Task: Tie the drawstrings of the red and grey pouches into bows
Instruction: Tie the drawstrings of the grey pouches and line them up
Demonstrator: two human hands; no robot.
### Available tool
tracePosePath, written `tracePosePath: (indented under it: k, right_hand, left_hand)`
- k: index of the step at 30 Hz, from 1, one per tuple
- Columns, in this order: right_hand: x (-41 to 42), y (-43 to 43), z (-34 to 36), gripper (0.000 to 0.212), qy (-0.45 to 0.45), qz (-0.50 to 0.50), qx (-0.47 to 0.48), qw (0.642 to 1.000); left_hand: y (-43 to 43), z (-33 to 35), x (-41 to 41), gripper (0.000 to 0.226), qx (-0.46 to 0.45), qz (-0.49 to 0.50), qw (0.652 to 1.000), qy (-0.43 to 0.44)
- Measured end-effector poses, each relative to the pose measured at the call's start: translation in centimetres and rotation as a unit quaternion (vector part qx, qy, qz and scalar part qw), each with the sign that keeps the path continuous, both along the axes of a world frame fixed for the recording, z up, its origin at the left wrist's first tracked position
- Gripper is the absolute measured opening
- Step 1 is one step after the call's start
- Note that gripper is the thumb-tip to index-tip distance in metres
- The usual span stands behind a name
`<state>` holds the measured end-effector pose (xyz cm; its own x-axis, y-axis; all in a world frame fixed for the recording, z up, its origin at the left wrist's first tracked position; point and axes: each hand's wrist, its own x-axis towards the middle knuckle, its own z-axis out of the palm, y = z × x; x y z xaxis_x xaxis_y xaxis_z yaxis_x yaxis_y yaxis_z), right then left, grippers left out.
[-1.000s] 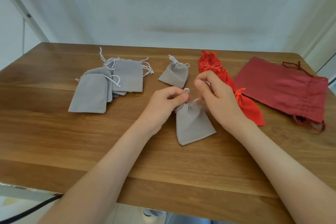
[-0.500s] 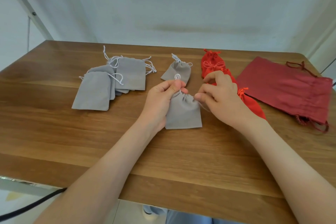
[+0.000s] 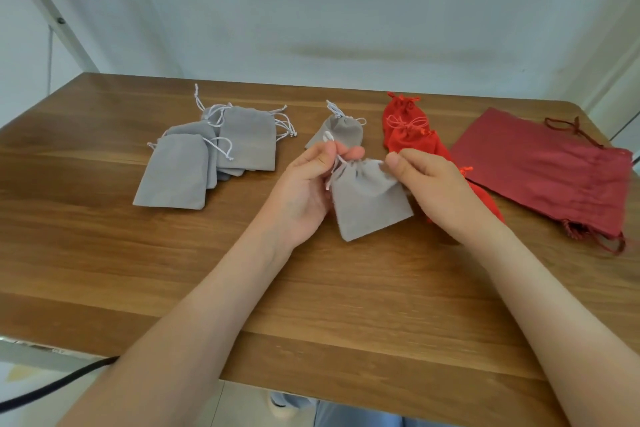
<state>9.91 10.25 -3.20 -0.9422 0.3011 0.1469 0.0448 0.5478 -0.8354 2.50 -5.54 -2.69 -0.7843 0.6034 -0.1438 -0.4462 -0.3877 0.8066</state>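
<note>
Your left hand [image 3: 304, 194] pinches the white drawstring [image 3: 337, 166] at the left end of the mouth of a small grey velvet-like pouch [image 3: 370, 208], thumb and fingers closed on the cord. Your right hand [image 3: 440, 194] pinches the right end of that same mouth between thumb and forefinger. The pouch sits at the centre of the frame between your hands. Its mouth is gathered into folds, but no bow shows on it, so I judge this one cinched and not yet tied.

Just above it in the frame lies another small grey pouch [image 3: 346, 130] with a puckered neck and short loops of cord, which looks finished. Right of that, a row of small bright red fabric pouches [image 3: 412, 140] runs down behind your right hand. At least one carries a visible bow and the necks look gathered, so the red ones seem largely done, though the lowest is partly hidden.

In the upper left of the brown wooden table [image 3: 104, 253], a pile of flat grey pouches [image 3: 194, 170] lies with loose cords, which I take as the work left. A large flat dark red drawstring bag [image 3: 540, 166] lies at the right edge.
</note>
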Motion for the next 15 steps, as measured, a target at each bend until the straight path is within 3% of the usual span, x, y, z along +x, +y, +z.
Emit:
tracePosePath:
  k: [3,6,9,11,15]
  right_hand:
    - [-0.3,0.1,-0.1,0.049,0.02,-0.053,-0.066,0.996]
    - [-0.6,-0.5,-0.3,0.045,0.033,-0.05,-0.168,0.984]
    - [-0.8,-1.1,-0.7,0.04,0.065,-0.023,-0.274,0.959]
    - [-0.8,-1.4,-0.9,0.032,0.074,0.019,-0.278,0.957]
    - [-0.7,-1.9,-0.9,0.022,0.082,0.088,-0.186,0.975]
  left_hand:
    - [0.2,-0.3,0.2,0.019,-0.093,0.017,0.995,0.026]
    - [0.7,-1.1,0.7,0.02,-0.204,0.045,0.97,0.124]
    - [0.9,-1.6,0.7,0.02,-0.236,0.096,0.948,0.189]
    - [1.0,-1.8,0.7,0.019,-0.252,0.113,0.936,0.22]
    - [1.0,-2.0,0.8,0.026,-0.292,0.097,0.906,0.29]
